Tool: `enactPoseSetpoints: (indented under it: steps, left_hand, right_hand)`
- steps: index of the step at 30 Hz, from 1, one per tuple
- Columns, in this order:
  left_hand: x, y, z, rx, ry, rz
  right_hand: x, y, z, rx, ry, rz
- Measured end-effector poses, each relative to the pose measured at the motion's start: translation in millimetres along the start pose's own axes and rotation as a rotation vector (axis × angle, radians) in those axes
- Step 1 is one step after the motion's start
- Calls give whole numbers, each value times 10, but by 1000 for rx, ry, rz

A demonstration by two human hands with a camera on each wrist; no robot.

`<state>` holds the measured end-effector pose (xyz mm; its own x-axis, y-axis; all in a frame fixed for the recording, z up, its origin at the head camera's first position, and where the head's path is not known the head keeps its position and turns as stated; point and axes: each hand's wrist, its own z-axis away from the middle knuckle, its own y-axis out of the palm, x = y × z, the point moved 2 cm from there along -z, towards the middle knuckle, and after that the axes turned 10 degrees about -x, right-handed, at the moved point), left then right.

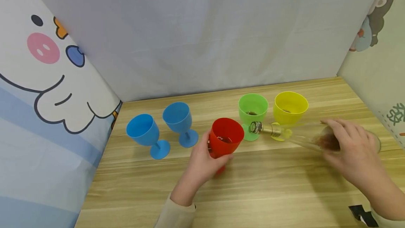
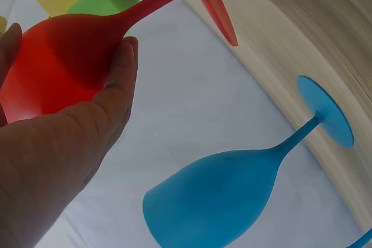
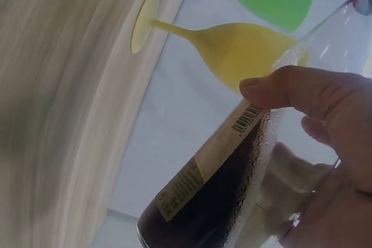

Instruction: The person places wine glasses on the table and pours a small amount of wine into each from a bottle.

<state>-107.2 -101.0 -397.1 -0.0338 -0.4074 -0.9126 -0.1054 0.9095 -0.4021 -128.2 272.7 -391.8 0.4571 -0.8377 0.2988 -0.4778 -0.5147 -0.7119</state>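
Observation:
My left hand grips a red goblet around the bowl, thumb on the near side; a little dark liquid shows inside. My right hand is wrapped around a clear glass bottle, tipped well over with its neck pointing left. The bottle's mouth overlaps the green goblet in the head view, just right of the red rim. Dark fizzy liquid and a paper label with a barcode show in the right wrist view. Green and yellow goblets both stand upright, dark liquid in each.
Two blue goblets stand upright on the left of the wood-grain table. A pale cloth wall rises behind, with printed panels at both sides. A small black patch lies near the right sleeve.

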Motion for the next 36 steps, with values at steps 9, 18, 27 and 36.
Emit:
enactPoseSetpoints:
  steps: [9, 18, 27, 36]
  left_hand:
    - [40, 7, -84, -81, -36, 5]
    - [67, 60, -212, -126, -45, 29]
    - [78, 99, -366, -194, -84, 42]
    - [113, 157, -491, -218, -145, 31]
  right_hand:
    - [4, -20, 33, 41, 97, -50]
    - [21, -9, 56, 8, 113, -179]
    - [50, 25, 62, 26, 139, -238]
    - [49, 24, 63, 31, 175, -260]
